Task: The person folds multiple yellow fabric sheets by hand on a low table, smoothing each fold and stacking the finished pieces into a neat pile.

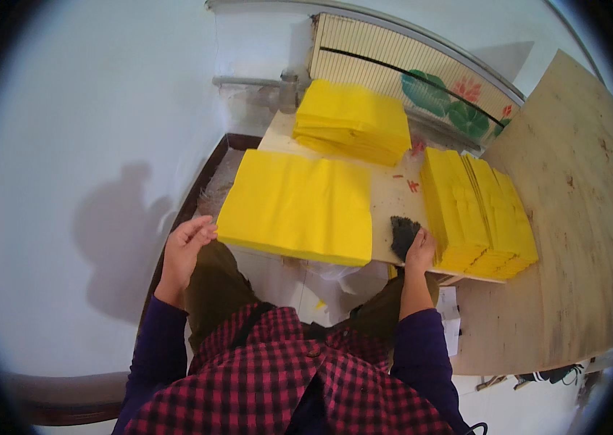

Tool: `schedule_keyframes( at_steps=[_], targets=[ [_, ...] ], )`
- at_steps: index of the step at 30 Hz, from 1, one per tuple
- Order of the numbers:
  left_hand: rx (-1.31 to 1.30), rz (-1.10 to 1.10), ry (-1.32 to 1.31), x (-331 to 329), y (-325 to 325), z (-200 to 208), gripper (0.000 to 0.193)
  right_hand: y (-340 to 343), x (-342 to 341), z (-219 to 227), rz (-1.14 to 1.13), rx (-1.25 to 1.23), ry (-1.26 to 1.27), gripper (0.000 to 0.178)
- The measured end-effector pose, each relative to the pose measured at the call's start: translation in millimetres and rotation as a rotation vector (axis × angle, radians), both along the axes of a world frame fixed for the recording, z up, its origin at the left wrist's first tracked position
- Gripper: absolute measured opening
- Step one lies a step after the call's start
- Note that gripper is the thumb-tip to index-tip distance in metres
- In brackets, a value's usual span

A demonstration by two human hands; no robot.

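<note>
- Gripping a dark grey, rough-edged fuzzy clump (403, 235) with the right hand (421, 251), fingers closed on it, a bit right of centre in the frame. Honestly can't tell if it's a brush or some kind of pad.
- Left hand (189, 243) is left of centre, fingers curled and bunched up narrow. Tips are right at the left edge of the yellow pile, but I can't tell if they're pinching it or just beside it.
- That pile is a flat, rectangular stack of bright yellow cloth-like sheets (295, 203), smack in the middle of the frame between the two hands, with soft ripples across the top.
- Two more lots nearby: a thicker pile of folded yellow sheets (350, 119) at upper centre, and a row of tightly packed yellow bundles (466, 210) right of centre, just beyond the right hand.
- Everything yellow there sits on a pale wooden tabletop (387, 197), which also has a few small red scraps (413, 186) near the packed bundles.
- Big pale plywood sheet (574, 181) fills the right of the frame, and a cream slatted panel with painted green leaves (371, 51) runs along the top.
</note>
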State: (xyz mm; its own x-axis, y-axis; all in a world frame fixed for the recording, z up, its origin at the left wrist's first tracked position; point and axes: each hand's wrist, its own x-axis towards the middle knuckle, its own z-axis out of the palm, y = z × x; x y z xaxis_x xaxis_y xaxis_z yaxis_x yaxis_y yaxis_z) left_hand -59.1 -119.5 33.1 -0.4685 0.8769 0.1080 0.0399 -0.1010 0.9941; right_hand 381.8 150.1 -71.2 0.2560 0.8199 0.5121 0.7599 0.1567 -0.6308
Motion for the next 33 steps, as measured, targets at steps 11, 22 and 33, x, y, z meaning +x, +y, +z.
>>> schedule_keyframes(
  at_steps=[11,22,33],
  targets=[
    [0.021,0.048,-0.077,-21.1,-19.5,-14.3,0.028,-31.3,-9.5,43.7,0.086,-0.228,0.465,0.037],
    [-0.105,0.11,-0.054,-34.7,3.6,-26.6,0.027,-13.1,-55.2,27.0,0.375,-0.259,0.781,0.026],
    [-0.08,0.133,0.121,-40.1,2.2,-29.3,0.027,-53.2,-67.6,8.8,0.434,-0.17,0.559,0.022]
  ],
)
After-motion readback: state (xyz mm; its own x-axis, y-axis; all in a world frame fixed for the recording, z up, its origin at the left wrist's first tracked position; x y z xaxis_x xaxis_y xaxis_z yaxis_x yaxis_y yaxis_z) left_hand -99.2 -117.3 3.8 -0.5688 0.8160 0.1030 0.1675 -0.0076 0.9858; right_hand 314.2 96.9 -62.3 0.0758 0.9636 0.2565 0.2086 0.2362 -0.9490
